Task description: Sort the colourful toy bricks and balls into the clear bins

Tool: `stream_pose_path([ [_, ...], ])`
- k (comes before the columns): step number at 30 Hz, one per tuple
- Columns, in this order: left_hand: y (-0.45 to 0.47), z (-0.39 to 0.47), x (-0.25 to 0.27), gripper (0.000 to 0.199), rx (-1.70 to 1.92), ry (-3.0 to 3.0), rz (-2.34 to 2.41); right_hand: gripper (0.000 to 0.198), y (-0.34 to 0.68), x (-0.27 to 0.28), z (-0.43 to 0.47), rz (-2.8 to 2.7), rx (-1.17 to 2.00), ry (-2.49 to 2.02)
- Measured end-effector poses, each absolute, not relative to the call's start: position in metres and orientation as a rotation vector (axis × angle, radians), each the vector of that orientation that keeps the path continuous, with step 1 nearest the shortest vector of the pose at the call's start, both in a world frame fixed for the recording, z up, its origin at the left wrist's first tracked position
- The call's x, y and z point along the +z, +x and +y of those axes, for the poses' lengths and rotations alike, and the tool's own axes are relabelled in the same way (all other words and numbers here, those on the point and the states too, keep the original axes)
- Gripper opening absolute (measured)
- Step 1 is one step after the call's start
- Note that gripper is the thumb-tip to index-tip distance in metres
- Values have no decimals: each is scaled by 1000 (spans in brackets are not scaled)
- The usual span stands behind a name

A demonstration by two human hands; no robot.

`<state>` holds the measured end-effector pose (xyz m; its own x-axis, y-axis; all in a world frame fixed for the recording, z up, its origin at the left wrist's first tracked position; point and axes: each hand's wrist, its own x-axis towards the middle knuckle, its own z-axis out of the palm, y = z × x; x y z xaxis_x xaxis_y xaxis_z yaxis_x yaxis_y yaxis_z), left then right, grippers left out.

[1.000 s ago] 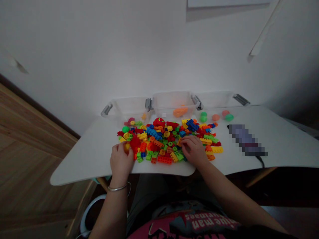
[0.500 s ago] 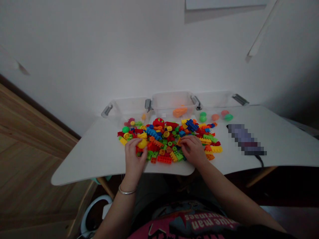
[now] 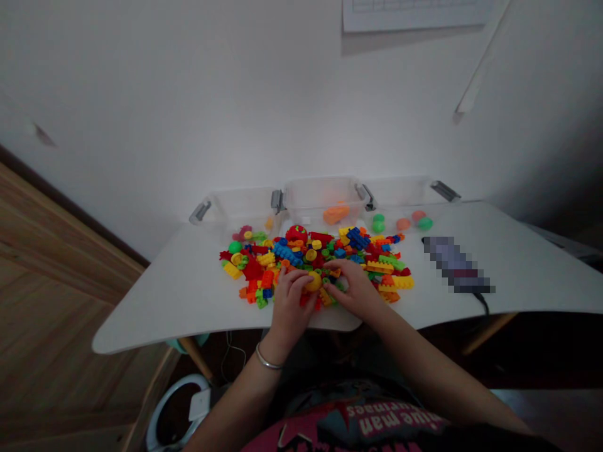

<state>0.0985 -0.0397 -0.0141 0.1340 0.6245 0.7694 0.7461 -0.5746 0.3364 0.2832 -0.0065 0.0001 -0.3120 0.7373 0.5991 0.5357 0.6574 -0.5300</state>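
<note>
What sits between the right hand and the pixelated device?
Head view: toy bricks beside the right hand, then white tabletop up to the pixelated device.

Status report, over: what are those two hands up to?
Left hand holding round yellow piece. Right hand close beside it, grip unclear. Loose bricks crowding around both.

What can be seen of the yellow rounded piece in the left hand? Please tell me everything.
The yellow rounded piece looks smooth and plastic, like a ball or egg; its full outline is partly covered. The left hand holds it between fingers and thumb, at the near middle of the pile of colourful blocks. The right hand is close beside it; contact there, or with blocks underneath, cannot be told.
</note>
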Motion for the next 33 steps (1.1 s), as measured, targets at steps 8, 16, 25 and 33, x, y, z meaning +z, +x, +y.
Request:
stream_pose_path([
  [8, 99, -40, -16, 35, -1399, -2336, -1291, 36, 269, -6, -11, -1948, 650, -968],
  [16, 88, -52, -23, 53, -983, -2058, -1589, 38, 328, 16, 23, -1606, 307, -1209],
  [25, 89, -42, -25, 57, -932, -1959, -1762, 48, 418, 62, 106, -1410, -177, -1522],
  [33, 88, -41, -30, 60, -929, -1962, -1786, 51, 424, 63, 136, -1509, -97, -1957],
])
